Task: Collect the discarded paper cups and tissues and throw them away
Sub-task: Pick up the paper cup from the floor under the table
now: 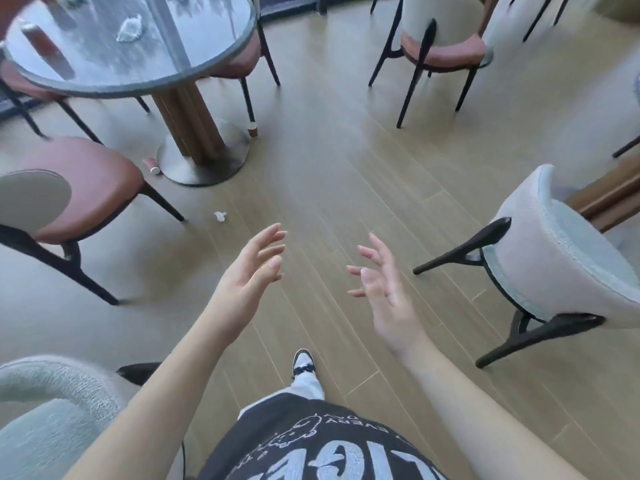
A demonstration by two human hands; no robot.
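**Approach to the litter, both hands free**

Head view. The left hand (254,268) and right hand (379,282) are raised in front of the body, palms facing each other and well apart, fingers spread and loosely bent; neither holds anything. The step in hand appears to be the walk-up, with no item collected yet. A crumpled tissue (220,216) lies on the floor (346,168) at about 11 o'clock from the left hand, near the leg of a brown-seated chair (79,188). Farther off at 11 o'clock, a small brown cup (151,166) lies on its side against the metal foot of the round counter (194,77). On the counter top, at 10 o'clock, sit another crumpled tissue (131,27) and a blurred brown cup (46,51). The next move likely calls for stepping forward and bending low to pinch the floor tissue; no bin is visible. The floor is pale wood planking; the room holds several chairs, including a light upholstered chair (554,251) at 3 o'clock.
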